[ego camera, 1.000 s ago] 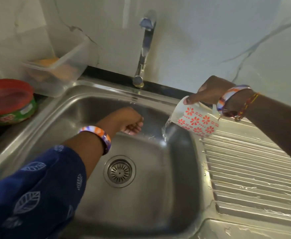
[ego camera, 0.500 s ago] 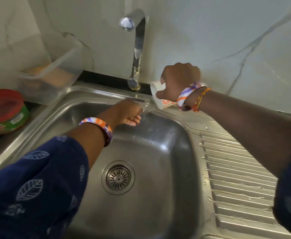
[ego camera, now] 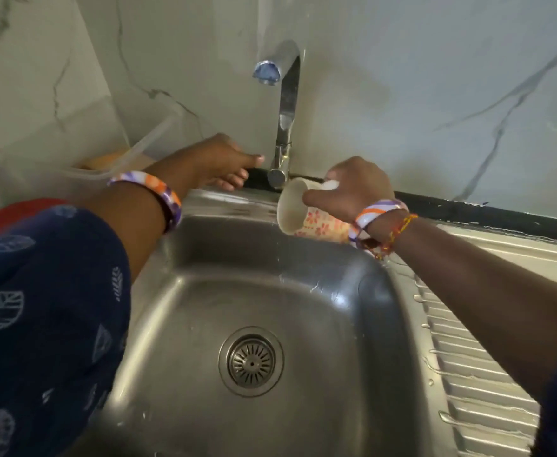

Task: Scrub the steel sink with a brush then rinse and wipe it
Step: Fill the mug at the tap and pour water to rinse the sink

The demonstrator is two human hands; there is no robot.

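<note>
Over wet, dull-grey steel sink (ego camera: 303,311), right hand (ego camera: 356,189) gripping floral cup (ego camera: 316,222), left hand (ego camera: 224,159) open.

This was a home kitchen, shown by the stainless steel sink (ego camera: 204,291) with its ribbed draining board (ego camera: 475,374), the tall chrome tap (ego camera: 285,103), the grey-veined marble wall (ego camera: 435,77) and a clear plastic food tub (ego camera: 112,159).

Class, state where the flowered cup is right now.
The flowered cup is held in the right hand, tipped on its side over the sink's back rim, just right of the tap.
</note>
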